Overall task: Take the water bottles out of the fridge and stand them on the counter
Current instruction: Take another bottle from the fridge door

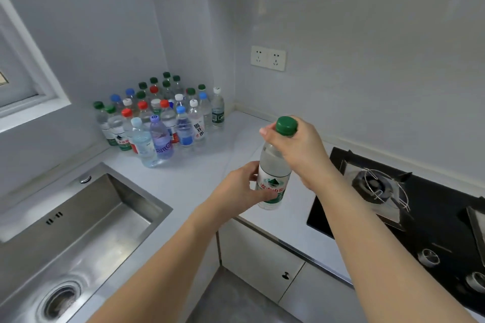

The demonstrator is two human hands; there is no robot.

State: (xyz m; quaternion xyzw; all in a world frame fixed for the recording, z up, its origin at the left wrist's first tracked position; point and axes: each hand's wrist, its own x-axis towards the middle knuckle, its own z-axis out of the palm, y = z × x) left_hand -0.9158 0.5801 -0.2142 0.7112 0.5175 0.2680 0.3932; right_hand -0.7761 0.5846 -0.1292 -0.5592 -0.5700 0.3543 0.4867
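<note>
Both hands on one clear plastic water bottle (274, 165), held upright w/ its base just above the front edge of the pale counter (199, 178). Right hand (299, 149) is curled around the neck right under the green cap (286, 125), thumb and fingers wrapped on it. Left hand (240, 189) grips lower down, fingers closed round the label w/ the green mountain logo and red lettering. Bottle looks nearly full of clear water.

Up and left of that grip, well apart, a big cluster of bottles (160, 118) stands in the counter's back corner: green, red, blue and white caps, all upright, most holding clear water afaict, and packed tight so some touch. One w/ a purple-ish label (160, 139) and one w/ a light blue cap (141, 143) sit at the front.

Lower left of the hands is a stainless sink (78, 231); only the drain (61, 301) shows in it. Right of the grip: black gas hob (420, 217). Double wall socket (267, 58) above.
</note>
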